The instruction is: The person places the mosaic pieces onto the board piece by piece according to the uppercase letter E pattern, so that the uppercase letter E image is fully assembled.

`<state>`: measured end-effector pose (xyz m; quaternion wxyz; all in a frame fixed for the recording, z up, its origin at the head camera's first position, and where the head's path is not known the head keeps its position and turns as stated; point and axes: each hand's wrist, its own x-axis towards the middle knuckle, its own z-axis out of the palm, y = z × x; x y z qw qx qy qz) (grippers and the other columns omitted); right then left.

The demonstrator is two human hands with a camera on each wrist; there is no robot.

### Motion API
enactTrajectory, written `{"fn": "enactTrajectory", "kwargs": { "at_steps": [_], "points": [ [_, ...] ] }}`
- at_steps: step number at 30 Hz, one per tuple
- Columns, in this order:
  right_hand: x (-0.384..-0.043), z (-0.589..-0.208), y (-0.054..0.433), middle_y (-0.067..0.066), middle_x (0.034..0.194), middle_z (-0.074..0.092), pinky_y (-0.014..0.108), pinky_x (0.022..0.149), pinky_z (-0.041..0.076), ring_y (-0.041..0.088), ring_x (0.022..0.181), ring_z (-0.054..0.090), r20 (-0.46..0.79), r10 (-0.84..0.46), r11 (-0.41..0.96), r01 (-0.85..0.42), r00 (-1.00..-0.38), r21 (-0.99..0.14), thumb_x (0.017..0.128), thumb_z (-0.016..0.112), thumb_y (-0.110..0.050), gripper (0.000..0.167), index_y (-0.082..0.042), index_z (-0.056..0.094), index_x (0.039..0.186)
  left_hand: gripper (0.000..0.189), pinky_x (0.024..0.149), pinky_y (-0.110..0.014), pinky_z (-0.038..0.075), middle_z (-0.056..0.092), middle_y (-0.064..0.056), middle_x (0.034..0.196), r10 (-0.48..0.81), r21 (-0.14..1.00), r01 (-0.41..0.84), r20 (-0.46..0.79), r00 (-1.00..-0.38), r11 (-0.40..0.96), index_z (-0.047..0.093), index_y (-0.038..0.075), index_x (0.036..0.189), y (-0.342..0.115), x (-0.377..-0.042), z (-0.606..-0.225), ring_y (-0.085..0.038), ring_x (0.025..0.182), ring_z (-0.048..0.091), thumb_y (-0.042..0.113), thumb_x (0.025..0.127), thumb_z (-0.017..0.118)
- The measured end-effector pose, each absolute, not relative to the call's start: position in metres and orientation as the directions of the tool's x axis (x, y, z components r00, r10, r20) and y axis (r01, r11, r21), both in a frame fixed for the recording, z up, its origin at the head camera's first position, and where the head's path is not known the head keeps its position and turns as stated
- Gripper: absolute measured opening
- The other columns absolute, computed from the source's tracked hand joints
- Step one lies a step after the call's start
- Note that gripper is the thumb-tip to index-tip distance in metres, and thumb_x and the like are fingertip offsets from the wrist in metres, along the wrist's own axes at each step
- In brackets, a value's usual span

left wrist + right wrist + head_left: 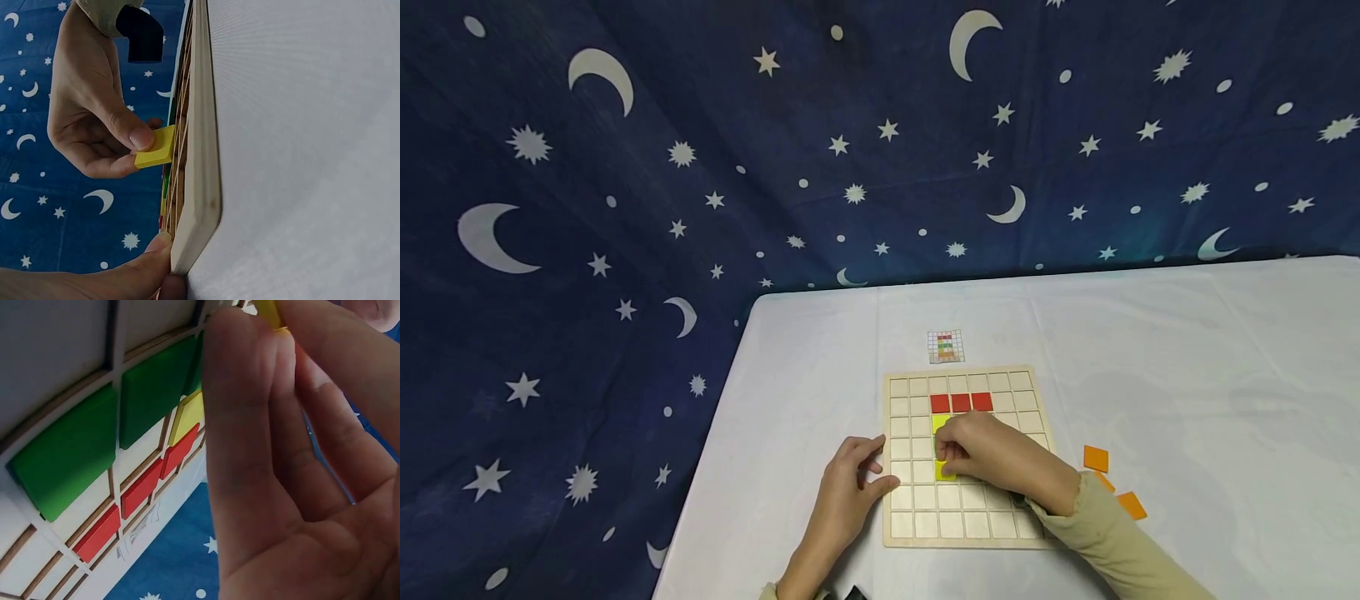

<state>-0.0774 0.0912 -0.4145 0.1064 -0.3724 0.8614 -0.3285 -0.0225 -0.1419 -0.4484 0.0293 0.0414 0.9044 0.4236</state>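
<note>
A wooden grid board (887, 525) lies on the white table. Three red square tiles (960, 403) form a row in it, with a yellow tile (941, 423) just below the leftmost. Green tiles (65, 453) sit in a row nearer the person, mostly hidden by the hand in the head view. My right hand (988, 454) pinches another yellow tile (157, 150) between thumb and fingers, tilted, its edge at the board's surface. At the board's left edge, my left hand (847, 492) touches the rim with thumb and index finger, its fingers loosely bent.
Several orange tiles (1096, 458) lie on the table right of the board, partly behind the right sleeve (1105, 521). A small card (946, 347) printed with a coloured grid lies beyond the board. A dark blue star-patterned cloth (820, 150) hangs behind the table.
</note>
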Motion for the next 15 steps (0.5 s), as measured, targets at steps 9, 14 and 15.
{"fn": "enactTrajectory", "kwargs": {
  "at_steps": [9, 14, 15],
  "points": [
    [-0.0753, -0.4155, 0.0886, -0.012, 0.066, 0.046, 0.017, 0.059, 0.039, -0.001, 0.063, 0.041, 0.064, -0.714, 0.532, -0.599, -0.698, -0.599, 0.079, 0.081, -0.007, 0.026, -0.017, 0.059, 0.069, 0.055, 0.064, -0.018, 0.046, 0.06, 0.0, 0.102, 0.12, 0.775, 0.082, 0.009, -0.993, 0.626, 0.064, -0.001, 0.128, -0.1429, -0.0226, -0.4484, -0.007, 0.078, 0.052, 0.011, 0.077, 0.083],
    [-0.0759, -0.4169, 0.0882, -0.01, 0.067, 0.046, 0.018, 0.06, 0.038, 0.0, 0.063, 0.04, 0.065, -0.715, 0.544, -0.612, -0.696, -0.573, 0.078, 0.079, -0.005, 0.026, -0.016, 0.058, 0.069, 0.056, 0.064, -0.018, 0.046, 0.06, 0.0, 0.104, 0.117, 0.78, 0.089, 0.021, -0.993, 0.619, 0.064, -0.001, 0.128, -0.1427, -0.0222, -0.4503, -0.007, 0.079, 0.053, 0.011, 0.077, 0.084],
    [-0.076, -0.4167, 0.088, -0.01, 0.067, 0.046, 0.018, 0.06, 0.037, 0.0, 0.063, 0.04, 0.065, -0.715, 0.546, -0.614, -0.696, -0.57, 0.078, 0.079, -0.005, 0.026, -0.016, 0.058, 0.069, 0.056, 0.064, -0.017, 0.046, 0.06, 0.001, 0.103, 0.113, 0.779, 0.087, 0.021, -0.993, 0.62, 0.064, 0.0, 0.128, -0.1427, -0.0222, -0.4507, -0.006, 0.079, 0.053, 0.011, 0.077, 0.084]
  ]
}}
